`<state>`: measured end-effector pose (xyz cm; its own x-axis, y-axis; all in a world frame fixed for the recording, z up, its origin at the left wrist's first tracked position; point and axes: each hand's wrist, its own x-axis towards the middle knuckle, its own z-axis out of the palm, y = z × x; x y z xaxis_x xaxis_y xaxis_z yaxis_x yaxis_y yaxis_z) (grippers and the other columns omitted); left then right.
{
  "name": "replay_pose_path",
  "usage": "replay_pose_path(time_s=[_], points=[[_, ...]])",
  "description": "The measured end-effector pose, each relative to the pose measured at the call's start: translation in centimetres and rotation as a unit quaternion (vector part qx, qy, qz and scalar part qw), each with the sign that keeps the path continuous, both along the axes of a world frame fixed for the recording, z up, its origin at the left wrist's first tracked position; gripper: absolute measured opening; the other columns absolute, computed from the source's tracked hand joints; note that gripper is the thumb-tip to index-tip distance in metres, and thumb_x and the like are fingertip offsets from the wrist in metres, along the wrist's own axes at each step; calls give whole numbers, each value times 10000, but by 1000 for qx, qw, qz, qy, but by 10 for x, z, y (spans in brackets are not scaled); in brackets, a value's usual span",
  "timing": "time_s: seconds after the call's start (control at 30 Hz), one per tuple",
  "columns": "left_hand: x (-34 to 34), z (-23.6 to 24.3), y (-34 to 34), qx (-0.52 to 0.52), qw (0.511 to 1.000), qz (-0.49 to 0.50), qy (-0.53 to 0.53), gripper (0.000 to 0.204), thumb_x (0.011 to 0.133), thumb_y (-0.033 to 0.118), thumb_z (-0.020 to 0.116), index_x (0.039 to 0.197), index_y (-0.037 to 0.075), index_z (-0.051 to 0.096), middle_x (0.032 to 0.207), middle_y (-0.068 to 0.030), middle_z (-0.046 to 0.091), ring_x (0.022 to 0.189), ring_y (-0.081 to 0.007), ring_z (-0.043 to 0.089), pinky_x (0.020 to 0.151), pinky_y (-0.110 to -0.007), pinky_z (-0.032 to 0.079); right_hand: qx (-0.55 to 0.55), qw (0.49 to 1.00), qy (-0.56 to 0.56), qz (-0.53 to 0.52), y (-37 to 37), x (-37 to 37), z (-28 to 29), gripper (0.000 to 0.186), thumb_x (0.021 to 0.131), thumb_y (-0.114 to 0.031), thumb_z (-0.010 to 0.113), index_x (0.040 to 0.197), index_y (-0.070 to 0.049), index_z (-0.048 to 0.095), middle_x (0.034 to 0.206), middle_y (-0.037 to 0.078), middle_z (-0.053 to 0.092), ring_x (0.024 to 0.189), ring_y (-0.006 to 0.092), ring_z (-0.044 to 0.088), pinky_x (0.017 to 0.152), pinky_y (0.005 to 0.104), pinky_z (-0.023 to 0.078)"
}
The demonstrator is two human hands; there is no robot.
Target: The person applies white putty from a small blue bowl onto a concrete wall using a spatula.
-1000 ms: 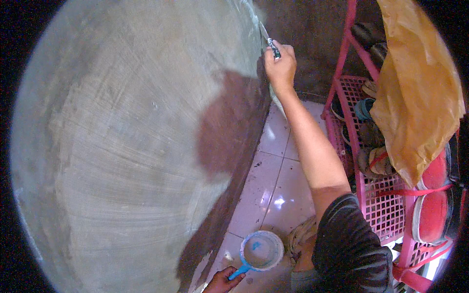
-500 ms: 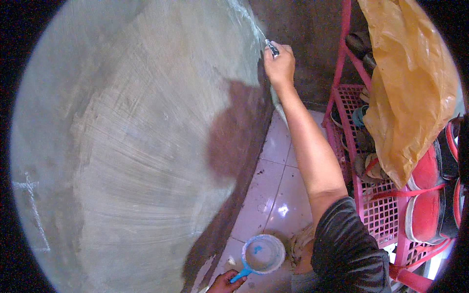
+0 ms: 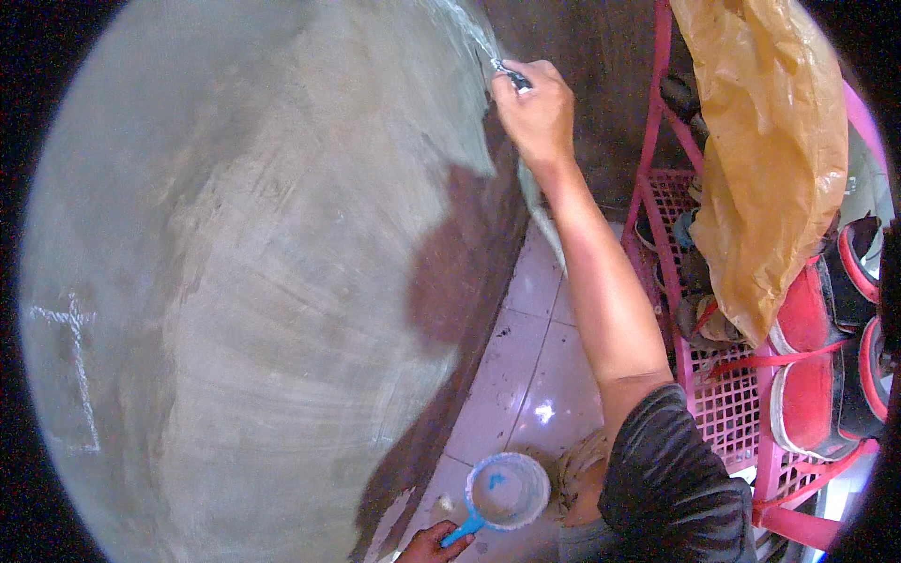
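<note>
My right hand (image 3: 537, 111) is up at the wall corner, fingers closed around a small tool with a dark handle (image 3: 516, 81). The tool's tip touches the top of the grey wall (image 3: 310, 197), beside a wet whitish streak (image 3: 474, 36); its exact kind is too small to make out. Low in the picture, my left hand (image 3: 430, 544) grips the blue handle of a dipper (image 3: 460, 533). The dipper's round bowl is held upright and holds a pale greyish-white mix, with a blue patch showing inside.
To the right stands a pink shoe rack (image 3: 727, 422) with mesh shelves and several shoes. An orange-yellow plastic bag (image 3: 774, 159) hangs over it, near red-and-black shoes (image 3: 807, 408). Pale floor tiles (image 3: 511, 366) lie between wall and rack. A chalk mark (image 3: 80, 375) is on the wall.
My right hand has shifted slightly left and up along the corner with the tool. The left hand and dipper stay almost in place. The view has moved a little.
</note>
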<state>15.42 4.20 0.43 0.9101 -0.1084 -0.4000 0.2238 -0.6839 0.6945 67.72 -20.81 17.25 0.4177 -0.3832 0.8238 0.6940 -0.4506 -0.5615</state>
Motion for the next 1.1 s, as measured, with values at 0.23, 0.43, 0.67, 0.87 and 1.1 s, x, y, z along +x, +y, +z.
replay_pose_path(time_s=[0.23,0.43,0.67,0.87,1.1], points=[[-3,11,-4,39,999,-13,-18,261,846,269,717,988,62,646,704,-137,611,580,-224,579,549,-372,446,50,996,33,-63,-17,16,-7,271,815,-220,665,973,-7,722,910,195,678,860,325,668,784,370,511],[-3,9,-10,22,998,-2,-62,237,846,250,719,972,66,639,695,-90,578,578,-140,500,536,-340,420,20,1000,0,-19,11,14,-11,264,846,-196,661,1027,-8,702,919,153,638,809,294,641,752,348,502],[4,24,-18,-73,996,44,19,225,846,230,726,964,62,634,675,-56,529,588,-106,457,523,-313,399,36,997,-50,-41,-8,-6,5,252,830,-191,668,987,1,708,904,143,649,806,287,647,754,343,503],[3,27,-22,-33,999,38,5,232,861,251,714,973,64,635,699,-61,552,601,-111,469,544,-316,414,-3,998,-62,-32,19,-21,5,230,828,-152,679,994,6,699,864,147,623,784,289,627,738,354,501],[-4,28,-19,-45,998,43,-4,237,872,252,700,992,61,628,743,-73,576,653,-121,505,588,-315,436,43,990,-125,-50,18,-29,16,209,827,-126,674,979,16,694,857,149,617,764,290,618,721,356,499]])
